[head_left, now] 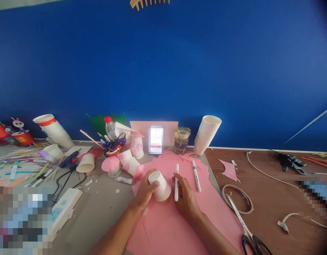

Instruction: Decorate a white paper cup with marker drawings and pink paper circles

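Observation:
My left hand (146, 189) is closed around a white paper cup (160, 187), its thumb along the side. The cup is tilted, base up, over a stack of pink paper sheets (168, 226). Just right of the cup, my right hand (187, 194) has its curled fingers on a white marker (176, 187); the fingertips reach across its barrel. A second white marker (196, 177) with a blue band lies on the pink sheets beyond that hand.
Cups with pink decorations (111, 165) stand behind on the left, near a glue gun (70, 159) and a power strip (65, 205). A stack of paper cups (207, 134) leans by a glass jar (181, 139). Scissors (240, 219) and a tape roll (237, 199) lie right.

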Tool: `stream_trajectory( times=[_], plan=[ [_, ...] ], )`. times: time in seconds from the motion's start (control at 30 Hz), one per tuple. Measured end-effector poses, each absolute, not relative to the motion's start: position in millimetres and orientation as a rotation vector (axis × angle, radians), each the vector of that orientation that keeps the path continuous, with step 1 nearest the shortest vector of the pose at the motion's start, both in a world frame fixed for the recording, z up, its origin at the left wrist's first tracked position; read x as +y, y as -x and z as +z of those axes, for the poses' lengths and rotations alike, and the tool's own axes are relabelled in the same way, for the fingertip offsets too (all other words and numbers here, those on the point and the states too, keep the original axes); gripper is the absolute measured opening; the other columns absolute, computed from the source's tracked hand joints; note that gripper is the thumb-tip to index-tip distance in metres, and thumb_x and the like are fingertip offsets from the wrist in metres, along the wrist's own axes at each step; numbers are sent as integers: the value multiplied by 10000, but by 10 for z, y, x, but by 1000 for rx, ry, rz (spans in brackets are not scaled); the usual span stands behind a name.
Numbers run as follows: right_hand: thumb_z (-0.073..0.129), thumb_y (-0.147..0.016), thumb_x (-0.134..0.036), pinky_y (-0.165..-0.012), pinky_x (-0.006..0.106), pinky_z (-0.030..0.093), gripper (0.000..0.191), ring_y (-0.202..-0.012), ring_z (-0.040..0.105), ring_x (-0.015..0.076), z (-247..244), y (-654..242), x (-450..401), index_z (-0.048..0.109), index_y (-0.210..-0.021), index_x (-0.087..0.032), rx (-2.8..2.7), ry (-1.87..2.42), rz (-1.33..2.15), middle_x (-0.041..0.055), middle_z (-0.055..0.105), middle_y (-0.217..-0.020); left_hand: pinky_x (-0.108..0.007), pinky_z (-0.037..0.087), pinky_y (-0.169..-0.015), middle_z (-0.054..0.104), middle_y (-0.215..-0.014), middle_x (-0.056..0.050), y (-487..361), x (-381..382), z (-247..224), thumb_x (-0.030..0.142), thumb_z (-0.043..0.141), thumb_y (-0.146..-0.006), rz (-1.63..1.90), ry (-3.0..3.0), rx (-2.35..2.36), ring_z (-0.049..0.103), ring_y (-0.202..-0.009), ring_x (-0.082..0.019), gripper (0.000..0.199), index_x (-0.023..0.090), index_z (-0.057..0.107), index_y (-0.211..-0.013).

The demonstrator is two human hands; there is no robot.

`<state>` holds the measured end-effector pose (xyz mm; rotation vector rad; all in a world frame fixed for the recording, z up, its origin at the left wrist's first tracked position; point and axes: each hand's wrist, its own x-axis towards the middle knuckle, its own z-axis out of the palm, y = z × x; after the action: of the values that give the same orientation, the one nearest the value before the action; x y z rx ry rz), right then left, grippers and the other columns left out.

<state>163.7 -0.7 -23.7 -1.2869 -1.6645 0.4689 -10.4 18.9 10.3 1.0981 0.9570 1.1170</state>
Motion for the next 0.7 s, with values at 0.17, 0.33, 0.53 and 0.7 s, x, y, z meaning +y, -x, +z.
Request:
stream_trajectory(
  times=[0.17, 0.33, 0.53, 0.7],
  plan=[
    [479, -814, -164, -758, 402, 547, 426, -935, 630, 255, -226, -1626, -3, 484, -1238, -206, -1663, 1315, 443, 118, 649, -1048, -391, 375, -972, 513, -1246, -97, 105, 164, 135, 395, 679, -736, 1317, -1305, 1167, 486, -1147, -266, 549, 216, 451, -1203],
    [469, -819, -154, -747, 394, 552, 403, -916, 632, 254, -215, -1610, -6, 494, -1218, -206, -1656, 1317, 443, 120, 650, -1010, -420, 327, -1044, 445, -1336, -111, 129, 191, 90, 381, 612, -796, 1408, -1457, 1301, 403, -1262, -270, 523, 223, 415, -1255],
    [465, -814, -135, -768, 404, 542, 433, -935, 619, 260, -261, -1626, -2, 479, -1243, -191, -1671, 1280, 457, 127, 634, -1031, -452, 329, -1044, 417, -1362, -160, 144, 271, -19, 371, 597, -801, 1394, -1602, 1538, 397, -1274, -290, 637, 196, 304, -1339],
    [463, -830, -156, -765, 400, 547, 411, -946, 619, 259, -255, -1625, -19, 475, -1240, -188, -1651, 1319, 484, 133, 627, -1052, -457, 299, -1064, 334, -1410, -170, 147, 273, -68, 318, 563, -823, 1420, -1818, 1563, 328, -1313, -292, 679, 192, 206, -1388]
  ],
)
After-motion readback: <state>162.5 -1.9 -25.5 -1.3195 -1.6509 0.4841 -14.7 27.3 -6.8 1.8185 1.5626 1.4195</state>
